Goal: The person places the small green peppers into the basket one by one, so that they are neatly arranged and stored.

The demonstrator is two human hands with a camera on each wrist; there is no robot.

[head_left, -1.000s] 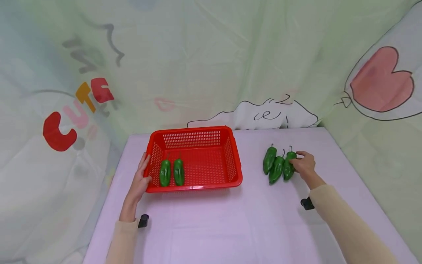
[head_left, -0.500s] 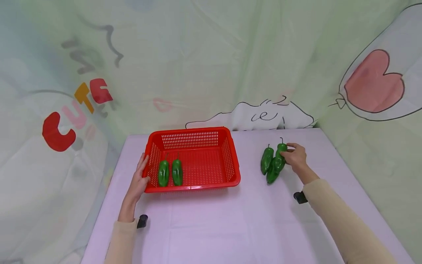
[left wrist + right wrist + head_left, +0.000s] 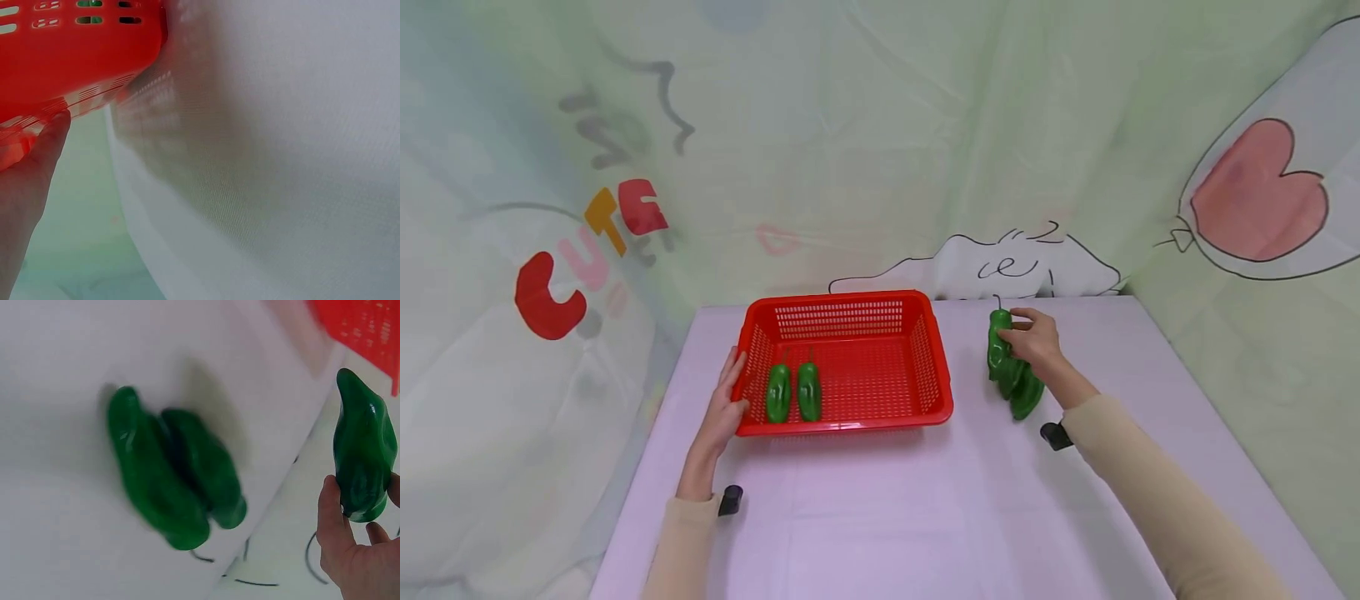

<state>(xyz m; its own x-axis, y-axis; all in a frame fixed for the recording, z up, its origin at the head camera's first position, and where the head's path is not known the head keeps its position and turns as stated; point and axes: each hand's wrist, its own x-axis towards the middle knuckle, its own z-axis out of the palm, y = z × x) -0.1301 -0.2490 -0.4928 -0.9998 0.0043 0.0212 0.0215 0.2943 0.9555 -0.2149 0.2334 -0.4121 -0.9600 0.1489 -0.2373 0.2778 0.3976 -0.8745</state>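
My right hand (image 3: pixel 1033 337) pinches a green pepper (image 3: pixel 997 342) between thumb and fingers near its stem end, holding it up over two other peppers. In the right wrist view those two, a longer pepper (image 3: pixel 156 475) and a shorter pepper (image 3: pixel 206 469), lie side by side on the white cloth, below the held one. My left hand (image 3: pixel 722 417) rests against the left side of a red plastic basket (image 3: pixel 865 383), its fingers straight along the wall and the thumb by the near corner. Inside the basket, two green peppers (image 3: pixel 778 393) lie at the left, stems pointing away.
A pale cloth covers the table (image 3: pixel 880 517). Behind it hangs a light curtain (image 3: pixel 850 150) with drawn letters and a heart balloon. The basket's raised perforated walls surround the peppers inside. Small black wrist cameras (image 3: pixel 1057 435) sit at the sleeves.
My right hand has lifted the rightmost pepper and carried it left over the other two. My left hand and the basket stay in place.
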